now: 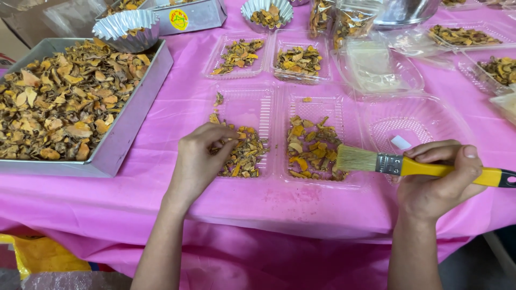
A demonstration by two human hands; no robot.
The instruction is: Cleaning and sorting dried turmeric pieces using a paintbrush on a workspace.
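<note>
My left hand (200,161) rests in a clear plastic tray (252,99), its fingertips pinching among dried orange-brown slices (244,156). My right hand (441,180) grips a yellow-handled paintbrush (424,167) held level, bristles pointing left. The bristles (353,159) touch the right edge of a second clear tray (322,104) that holds more dried slices (309,147).
A large metal pan (126,129) heaped with dried slices sits at the left, with a foil cup (129,27) on its corner. Two filled clear trays (239,53) lie behind. Open clear lids (414,123) and more filled trays (462,35) spread to the right on the pink cloth (177,107).
</note>
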